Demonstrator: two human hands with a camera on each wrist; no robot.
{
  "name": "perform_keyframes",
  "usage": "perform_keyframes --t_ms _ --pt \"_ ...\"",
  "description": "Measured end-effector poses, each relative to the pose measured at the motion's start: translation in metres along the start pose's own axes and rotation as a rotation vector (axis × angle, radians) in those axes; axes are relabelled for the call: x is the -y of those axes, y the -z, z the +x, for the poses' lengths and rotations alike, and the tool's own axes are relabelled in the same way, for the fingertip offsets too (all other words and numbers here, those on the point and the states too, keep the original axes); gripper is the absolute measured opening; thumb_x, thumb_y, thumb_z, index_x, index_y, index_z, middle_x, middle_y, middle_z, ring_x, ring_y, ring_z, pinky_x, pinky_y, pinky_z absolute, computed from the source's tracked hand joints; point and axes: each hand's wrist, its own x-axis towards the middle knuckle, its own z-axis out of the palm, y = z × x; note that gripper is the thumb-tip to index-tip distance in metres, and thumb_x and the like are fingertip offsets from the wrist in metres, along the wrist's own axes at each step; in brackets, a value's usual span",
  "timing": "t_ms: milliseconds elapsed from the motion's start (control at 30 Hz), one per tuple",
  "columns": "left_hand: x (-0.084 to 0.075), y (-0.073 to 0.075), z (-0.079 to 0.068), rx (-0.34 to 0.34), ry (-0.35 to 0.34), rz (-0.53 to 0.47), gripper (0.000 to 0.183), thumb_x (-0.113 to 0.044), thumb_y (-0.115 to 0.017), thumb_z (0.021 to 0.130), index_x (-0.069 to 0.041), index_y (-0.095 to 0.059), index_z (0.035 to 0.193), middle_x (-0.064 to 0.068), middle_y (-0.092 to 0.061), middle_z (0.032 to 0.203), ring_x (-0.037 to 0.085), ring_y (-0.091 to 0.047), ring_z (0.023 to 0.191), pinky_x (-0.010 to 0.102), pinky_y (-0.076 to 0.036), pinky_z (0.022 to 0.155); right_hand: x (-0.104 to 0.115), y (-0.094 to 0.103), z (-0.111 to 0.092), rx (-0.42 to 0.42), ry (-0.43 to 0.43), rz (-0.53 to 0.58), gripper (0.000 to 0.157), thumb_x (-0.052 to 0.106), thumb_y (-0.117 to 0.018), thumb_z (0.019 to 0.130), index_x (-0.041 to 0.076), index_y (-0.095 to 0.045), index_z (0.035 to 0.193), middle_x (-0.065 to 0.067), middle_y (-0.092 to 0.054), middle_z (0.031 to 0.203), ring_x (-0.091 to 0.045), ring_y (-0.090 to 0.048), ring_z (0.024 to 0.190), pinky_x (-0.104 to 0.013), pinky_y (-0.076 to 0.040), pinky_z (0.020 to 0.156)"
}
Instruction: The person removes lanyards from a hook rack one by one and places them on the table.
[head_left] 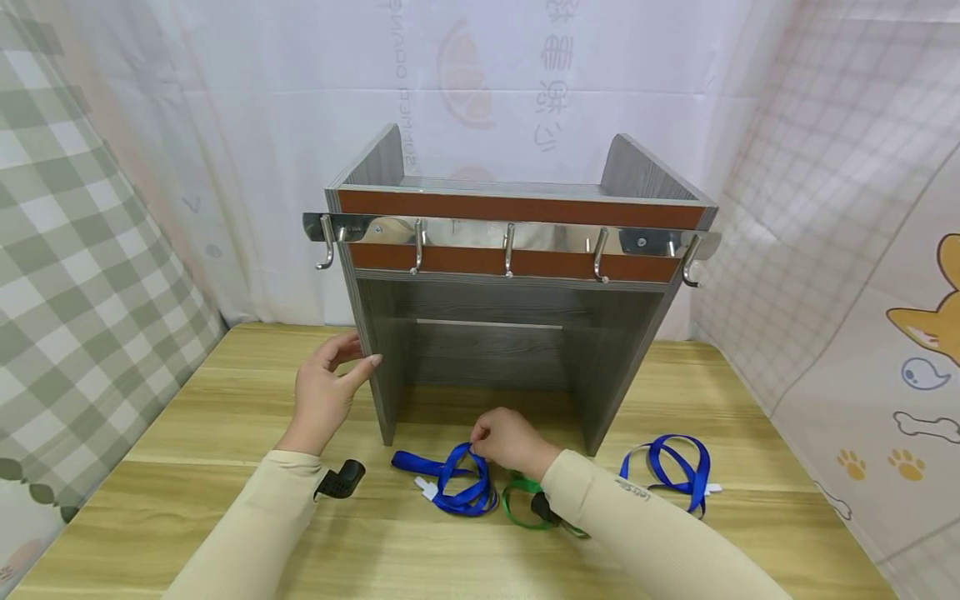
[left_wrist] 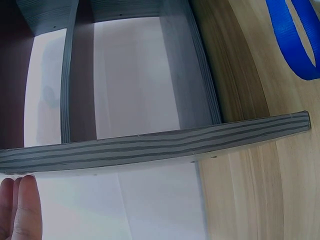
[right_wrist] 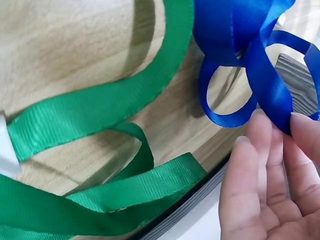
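Note:
My left hand (head_left: 325, 396) touches the outer left side panel of a grey wooden rack (head_left: 495, 298). In the left wrist view, its fingers (left_wrist: 27, 207) lie straight against that panel. With thumb and fingertips, my right hand (head_left: 513, 442) pinches a blue lanyard (head_left: 468, 500), whose coiled strap lies on the table below the rack. The right wrist view shows the pinched blue ribbon (right_wrist: 270, 87) close up. Beside it lies a green lanyard (head_left: 510, 504), partly hidden under my right forearm. Farther right is another blue lanyard (head_left: 697, 475) with a white clip.
A metal strip (head_left: 468, 232) with several hooks runs across the rack's front, its ends jutting past both sides. The rack stands on a wood-grain table (head_left: 187, 467). Cloth curtains (head_left: 247, 150) hang behind and at both sides.

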Motion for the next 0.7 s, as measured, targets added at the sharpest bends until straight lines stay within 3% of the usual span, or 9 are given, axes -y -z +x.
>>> perform_keyframes --t_ms 167,300,467,700 --pt "0.001 0.000 0.001 -0.005 0.005 -0.003 0.045 -0.014 -0.069 0.091 -0.002 -0.055 0.132 0.018 -0.060 0.125 0.026 -0.057 0.114 0.042 -0.047 0.097 0.001 0.000 0.002 0.005 -0.004 -0.068 0.007 0.000 -0.069 0.084 0.006 -0.069 0.080 0.000 -0.064 0.072 -0.011 -0.053 0.061 -0.025 -0.042 0.055" --pt "0.001 -0.001 0.001 -0.009 0.003 -0.007 0.045 -0.012 -0.070 0.090 -0.002 -0.056 0.132 0.017 -0.061 0.124 0.025 -0.058 0.113 0.041 -0.048 0.096 0.000 0.001 0.002 0.000 -0.003 -0.110 0.009 -0.001 -0.069 0.083 0.008 -0.069 0.079 0.001 -0.065 0.076 -0.011 -0.054 0.065 -0.027 -0.045 0.059" --pt "0.001 -0.002 0.001 -0.011 0.002 -0.005 0.045 -0.012 -0.070 0.090 -0.002 -0.056 0.131 0.016 -0.061 0.123 0.023 -0.058 0.112 0.040 -0.048 0.095 -0.001 0.004 -0.001 -0.013 0.014 -0.088 0.007 -0.001 -0.068 0.084 0.004 -0.069 0.080 0.000 -0.065 0.078 -0.012 -0.054 0.067 -0.028 -0.046 0.060" --pt "0.000 -0.002 0.000 -0.023 0.026 -0.009 0.045 -0.013 -0.071 0.089 -0.004 -0.057 0.131 0.014 -0.062 0.123 -0.002 -0.055 0.098 0.030 -0.049 0.094 -0.005 0.011 -0.006 -0.044 0.064 -0.069 0.003 0.003 -0.068 0.085 0.000 -0.070 0.086 0.001 -0.066 0.078 -0.011 -0.054 0.069 -0.027 -0.046 0.062"
